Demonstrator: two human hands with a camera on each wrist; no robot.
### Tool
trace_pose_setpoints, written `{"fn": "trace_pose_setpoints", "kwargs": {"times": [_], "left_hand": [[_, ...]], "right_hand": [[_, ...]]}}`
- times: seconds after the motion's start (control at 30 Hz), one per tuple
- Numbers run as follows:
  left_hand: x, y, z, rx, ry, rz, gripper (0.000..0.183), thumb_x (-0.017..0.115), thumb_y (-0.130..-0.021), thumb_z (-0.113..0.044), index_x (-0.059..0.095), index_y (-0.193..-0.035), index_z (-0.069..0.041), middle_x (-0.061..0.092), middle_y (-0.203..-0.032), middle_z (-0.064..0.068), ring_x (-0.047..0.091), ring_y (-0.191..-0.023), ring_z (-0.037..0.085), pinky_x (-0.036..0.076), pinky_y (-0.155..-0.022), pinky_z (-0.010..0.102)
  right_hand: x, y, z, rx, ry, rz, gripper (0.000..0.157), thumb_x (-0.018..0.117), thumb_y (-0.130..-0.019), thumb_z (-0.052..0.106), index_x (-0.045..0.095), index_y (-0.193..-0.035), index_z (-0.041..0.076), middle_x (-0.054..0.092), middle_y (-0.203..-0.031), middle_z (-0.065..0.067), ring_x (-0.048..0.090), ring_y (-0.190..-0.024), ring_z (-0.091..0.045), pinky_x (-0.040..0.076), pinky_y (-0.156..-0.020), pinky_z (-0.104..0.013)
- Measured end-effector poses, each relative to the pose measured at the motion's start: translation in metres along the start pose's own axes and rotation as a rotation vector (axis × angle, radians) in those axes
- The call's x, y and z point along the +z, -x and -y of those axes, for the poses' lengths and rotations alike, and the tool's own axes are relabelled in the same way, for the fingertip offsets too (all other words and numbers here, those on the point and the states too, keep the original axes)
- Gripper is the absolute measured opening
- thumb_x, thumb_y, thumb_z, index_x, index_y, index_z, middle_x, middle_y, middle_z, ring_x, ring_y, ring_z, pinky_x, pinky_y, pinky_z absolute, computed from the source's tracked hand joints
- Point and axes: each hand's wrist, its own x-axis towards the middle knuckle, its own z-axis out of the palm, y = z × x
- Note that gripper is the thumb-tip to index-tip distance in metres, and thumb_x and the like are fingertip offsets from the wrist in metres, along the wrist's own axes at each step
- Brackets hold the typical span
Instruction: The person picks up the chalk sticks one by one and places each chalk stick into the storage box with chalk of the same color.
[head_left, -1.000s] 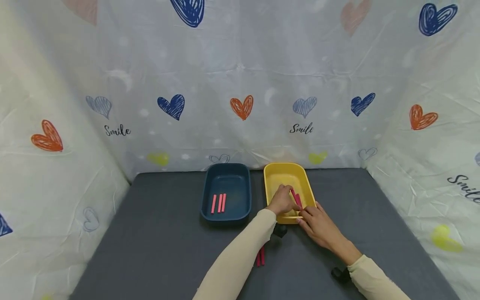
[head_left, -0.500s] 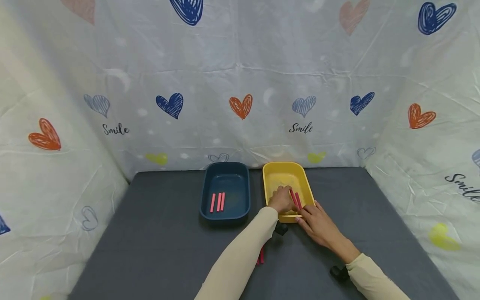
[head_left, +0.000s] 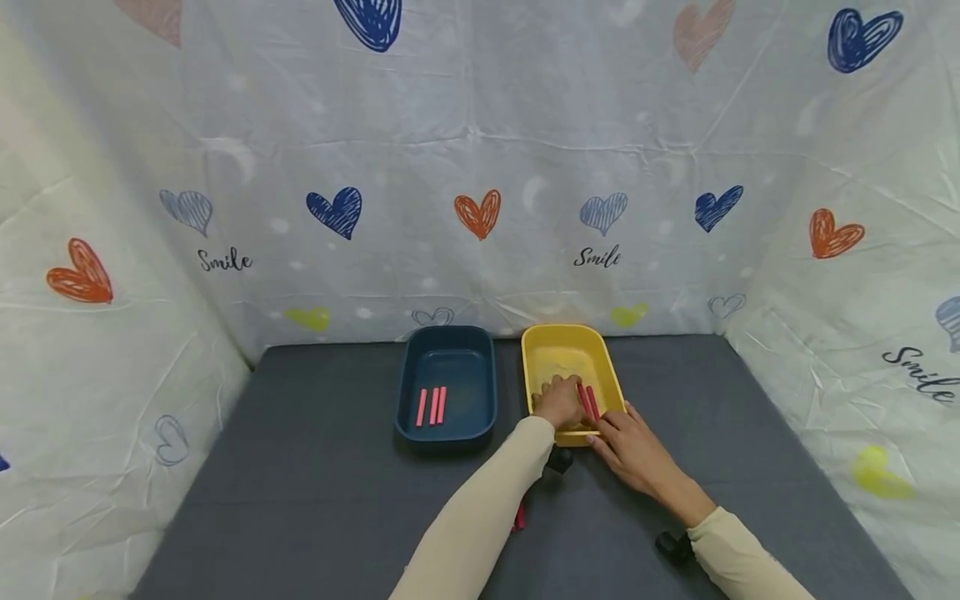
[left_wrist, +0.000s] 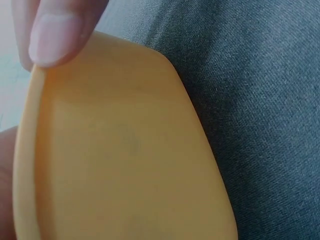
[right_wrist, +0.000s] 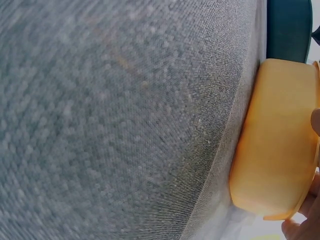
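My left hand (head_left: 558, 404) reaches into the yellow tray (head_left: 531, 358), its fingers and thumb around the ends of a dark pink stick (head_left: 582, 398). A second dark pink stick (head_left: 592, 402) lies close alongside it to the right. My right hand (head_left: 637, 450) grips the tray's near right corner. Its thumb (left_wrist: 56, 39) presses on the outside of the rim in the left wrist view, and some of its fingers (right_wrist: 307, 220) show at the tray's edge in the right wrist view. The left fingertips are partly hidden in the head view.
Left of the yellow tray stands a dark blue tray (head_left: 483, 417) holding three lighter pink sticks (head_left: 432, 406). More dark pink sticks (head_left: 520, 517) lie on the grey tabletop (head_left: 315, 492), partly covered by the left sleeve. A printed curtain (head_left: 405, 275) closes off the back and sides.
The stick at my left hand has shifted to lie more nearly parallel to its neighbour, and the left fingers have lowered slightly. My right hand keeps its grip on the tray.
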Motion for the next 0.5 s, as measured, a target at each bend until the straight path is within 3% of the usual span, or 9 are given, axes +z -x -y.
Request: {"fn": "trace_pose_setpoints", "kwargs": {"times": [0.37, 0.5], "left_hand": [[0.0006, 0.0043, 0.0013, 0.03, -0.022, -0.011, 0.069, 0.083, -0.078, -0.031, 0.054, -0.139, -0.019, 0.053, -0.134, 0.009, 0.049, -0.12, 0.03, 0.036, -0.106, 0.051], [0.0005, 0.0002, 0.0017, 0.068, 0.071, -0.063, 0.058, 0.079, -0.082, -0.025, 0.057, -0.136, -0.017, 0.056, -0.131, 0.008, 0.051, -0.12, 0.028, 0.041, -0.105, 0.046]], "right_hand": [[-0.0035, -0.001, 0.0041, 0.04, -0.007, 0.044, 0.016, 0.064, -0.095, 0.028, 0.068, -0.101, 0.013, 0.063, -0.098, -0.005, 0.061, -0.097, -0.025, 0.038, -0.108, -0.061], [-0.0039, -0.0006, 0.0021, 0.048, -0.005, 0.052, 0.018, 0.064, -0.095, 0.028, 0.068, -0.101, 0.012, 0.063, -0.098, -0.005, 0.062, -0.098, -0.025, 0.037, -0.109, -0.061]]}}
